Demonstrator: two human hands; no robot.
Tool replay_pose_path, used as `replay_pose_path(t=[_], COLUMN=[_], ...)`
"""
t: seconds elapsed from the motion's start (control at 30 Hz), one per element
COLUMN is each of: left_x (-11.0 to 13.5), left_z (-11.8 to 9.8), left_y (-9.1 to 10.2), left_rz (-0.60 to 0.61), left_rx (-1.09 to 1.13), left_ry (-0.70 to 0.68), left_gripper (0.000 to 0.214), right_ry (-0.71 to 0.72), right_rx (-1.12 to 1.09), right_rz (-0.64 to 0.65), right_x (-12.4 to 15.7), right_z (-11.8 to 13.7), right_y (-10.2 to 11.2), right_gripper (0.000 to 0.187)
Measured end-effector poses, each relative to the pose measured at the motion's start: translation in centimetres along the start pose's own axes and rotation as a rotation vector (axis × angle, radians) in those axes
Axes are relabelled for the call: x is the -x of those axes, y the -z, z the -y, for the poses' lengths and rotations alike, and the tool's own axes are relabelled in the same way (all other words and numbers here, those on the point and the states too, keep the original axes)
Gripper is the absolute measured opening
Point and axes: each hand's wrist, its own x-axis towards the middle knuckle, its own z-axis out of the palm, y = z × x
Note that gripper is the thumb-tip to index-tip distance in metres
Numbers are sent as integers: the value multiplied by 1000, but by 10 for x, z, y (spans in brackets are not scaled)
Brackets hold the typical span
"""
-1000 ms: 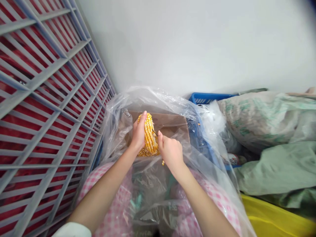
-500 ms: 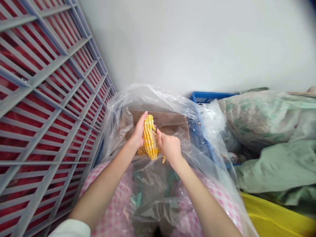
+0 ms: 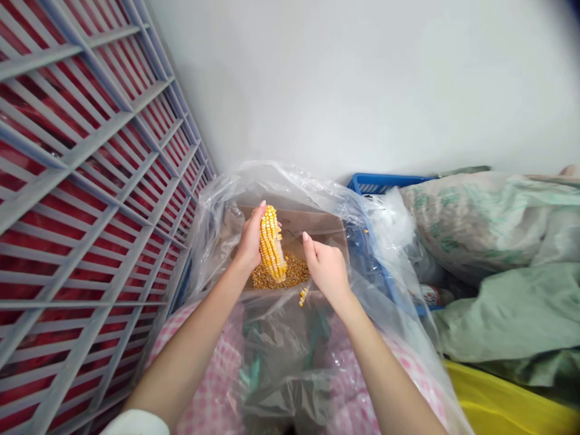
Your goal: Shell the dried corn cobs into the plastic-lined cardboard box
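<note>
My left hand point(image 3: 250, 244) is wrapped round a yellow corn cob point(image 3: 272, 251) and holds it upright, tip up, over a cardboard box point(image 3: 317, 225). A pile of loose kernels point(image 3: 296, 273) lies in the box under the cob. My right hand point(image 3: 327, 267) is a short way to the right of the cob and does not touch it. Its fingers are curled and its thumb is raised. A thin dark tool barely shows at the thumb. A few kernels point(image 3: 302, 296) sit on the plastic at the box's near edge.
A clear plastic bag point(image 3: 385, 290) is draped around the box and over my lap in pink checked cloth point(image 3: 208, 386). Grey-and-red lattice crates point(image 3: 90, 181) stand at left. At right are a blue crate point(image 3: 385, 181), green-printed sacks point(image 3: 489, 241) and a yellow bin point(image 3: 498, 402). A white wall is behind.
My right hand has pulled away from the cob to the right. The cob has tilted slightly and lifted, and the kernel pile under it now shows.
</note>
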Motion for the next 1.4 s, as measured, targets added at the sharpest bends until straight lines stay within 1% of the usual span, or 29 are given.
replay_pose_path(t=[0.1, 0.27, 0.33, 0.47, 0.53, 0.6, 0.67, 0.77, 0.83, 0.9, 1.0, 1.07, 1.13, 1.23, 1.33, 1.4], left_x=[1, 4, 7, 13, 16, 16, 16, 14, 12, 10, 7, 6, 6, 6, 6, 6], left_z=[5, 9, 9, 14, 19, 22, 24, 21, 16, 11, 4, 2, 2, 4, 6, 7], left_y=[-1, -2, -3, -5, -5, -6, -7, -8, -8, -7, -4, -2, 0, -1, -2, -4], left_rz=[23, 41, 25, -24, -25, -22, -20, -8, 4, 45, 157, 206, 202, 128, 34, 8], left_rx=[-11, -37, -68, -177, -187, -143, -76, 36, 88, 110, 98, 74, 43, 2, -30, -48], left_ry=[-5, -3, -46, -215, -214, -150, -62, 94, 174, 240, 347, 379, 361, 252, 85, 20], left_gripper=[42, 43, 41, 32, 31, 32, 34, 36, 35, 35, 36, 37, 38, 43, 44, 43], right_ry=[-22, -35, -47, -81, -78, -72, -72, -54, -21, 24, 130, 199, 230, 176, 75, 22], right_rx=[-45, -59, -51, 68, 154, 207, 215, 184, 169, 170, 193, 216, 233, 187, 17, -98], right_rz=[29, 60, 84, 94, 82, 74, 64, 50, 37, 26, 10, -10, -36, -66, -65, -52], right_x=[0, -1, 0, 5, 7, 10, 11, 10, 7, 2, -7, -11, -13, -11, -7, -6], right_z=[5, 10, 11, 13, 15, 17, 20, 21, 19, 13, 1, -6, -10, -9, -3, 1], right_y=[-5, -10, -9, -9, -9, -11, -14, -20, -23, -24, -20, -15, -11, -7, -6, -7], right_gripper=[62, 62, 62, 59, 57, 55, 53, 50, 49, 50, 52, 53, 54, 54, 57, 59])
